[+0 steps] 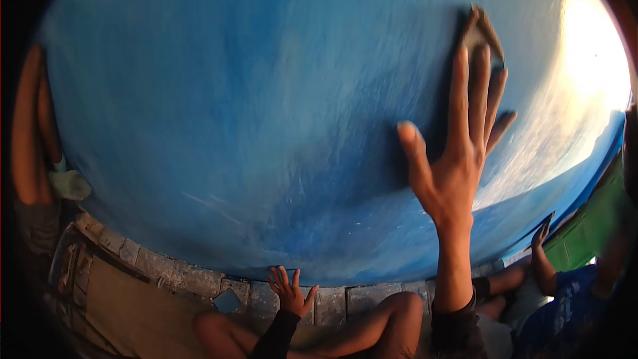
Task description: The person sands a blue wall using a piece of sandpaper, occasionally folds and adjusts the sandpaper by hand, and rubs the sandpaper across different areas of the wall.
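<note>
A broad blue painted surface (pixel 219 106) fills most of the head view. My right hand (pixel 455 153) reaches up against it with fingers stretched and thumb out to the side. Under its fingertips is a folded brownish-grey sheet that looks like sandpaper (pixel 484 34), pressed to the paint. My left hand (pixel 290 290) is low down by the surface's bottom edge, fingers spread, with nothing in it. A small grey square piece (pixel 227 300) lies on the paving to the left of that hand.
Paving blocks (pixel 193 279) run along the foot of the surface. On the right sits a person in a blue shirt (pixel 565 299), a hand raised with a dark flat piece (pixel 546 223). Another person's legs (pixel 30 133) show at far left, above a dark frame (pixel 63 259). Bright sunlight strikes the upper right.
</note>
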Motion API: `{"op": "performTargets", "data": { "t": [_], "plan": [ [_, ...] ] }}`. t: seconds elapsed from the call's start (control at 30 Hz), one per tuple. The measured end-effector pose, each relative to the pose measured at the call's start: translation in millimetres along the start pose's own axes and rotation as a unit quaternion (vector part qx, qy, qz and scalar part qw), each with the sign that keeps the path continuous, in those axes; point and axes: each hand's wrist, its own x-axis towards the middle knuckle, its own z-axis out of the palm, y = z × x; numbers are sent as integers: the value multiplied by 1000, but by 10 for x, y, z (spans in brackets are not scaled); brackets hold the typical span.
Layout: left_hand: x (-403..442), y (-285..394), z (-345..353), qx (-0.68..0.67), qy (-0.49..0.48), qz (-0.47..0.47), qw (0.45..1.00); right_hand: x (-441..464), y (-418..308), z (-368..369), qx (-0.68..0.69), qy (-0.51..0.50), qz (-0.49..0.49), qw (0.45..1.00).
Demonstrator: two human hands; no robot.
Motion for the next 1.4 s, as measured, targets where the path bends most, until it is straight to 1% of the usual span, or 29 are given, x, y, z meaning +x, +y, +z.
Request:
{"op": "performTargets", "data": {
  "t": [0.07,0.13,0.2,0.27,0.3,0.33,0.37,0.4,0.47,0.5,0.53,0.57,0.6,0.63,0.7,0.73,0.8,0.87,0.9,0.93,1.0,1.1,1.13,1.17,1.23,1.27,1.33,1.4],
  "plan": [
    [15,14,-3,-2,5,3,1000,185,-143,5,16,22,-8,1000],
    [-26,9,-102,1,10,3,1000,10,-308,29,27,25,-1,999],
    [-39,0,-173,7,-24,11,1000,-511,-503,98,73,-56,50,995],
    [-64,-38,-218,5,-20,17,1000,-1341,-761,143,80,-169,79,979],
    [-79,-66,-230,-4,-24,28,999,-1831,-845,175,69,-209,78,972],
    [-112,-96,-252,-1,-22,29,999,-2380,-844,239,55,-232,76,968],
    [-109,-133,-269,8,-41,26,999,-2761,-815,307,41,-252,74,964],
    [-110,-156,-293,15,-62,25,998,-2906,-735,316,39,-249,76,965],
    [-40,-147,-280,-1,-45,28,999,-2990,-427,308,11,-269,10,963],
    [-73,-127,-277,-16,-39,22,999,-2702,-326,212,45,-267,53,961],
    [-106,-102,-276,-19,-41,32,998,-2328,-212,116,29,-221,69,972],
    [-72,-58,-256,-34,-24,26,999,-1949,-65,73,29,-165,80,983],
    [-46,-7,-231,-51,-8,20,998,-1511,53,-12,36,-130,91,987],
    [-52,19,-215,-58,-3,33,998,-1070,161,-75,14,-87,78,993],
    [-61,23,-178,-46,-7,9,999,-294,239,-169,29,-20,60,998],
    [-54,28,-172,-49,-6,9,999,-67,207,-206,27,-20,57,998],
    [-73,8,-169,-60,-12,8,998,192,68,-200,44,25,58,997],
    [-125,-16,-233,-52,-28,6,998,12,-63,-101,43,42,47,997],
    [-78,-18,-237,-42,-37,6,998,-224,-166,-28,47,22,54,997],
    [3,-29,-228,-39,-23,0,999,-500,-278,66,51,5,62,997],
    [-83,-19,-233,-56,-28,10,998,-1372,-537,206,61,-96,61,992],
    [-107,-92,-236,-42,-35,20,998,-2672,-702,265,73,-198,82,974],
    [-98,-88,-256,-42,-36,25,998,-2891,-680,268,72,-229,86,967],
    [-79,-77,-276,-51,-34,16,998,-2940,-587,296,67,-223,89,968],
    [-70,-26,-278,-66,-41,13,997,-2993,-323,198,-18,-247,-40,968],
    [-55,5,-273,-62,-25,12,998,-2946,-192,149,-25,-248,-36,968],
    [-71,24,-257,-60,-10,10,998,-2316,-8,-23,-6,-267,19,963],
    [-84,4,-201,-50,-19,0,999,-1620,223,-56,0,-147,73,986]
  ]
}}
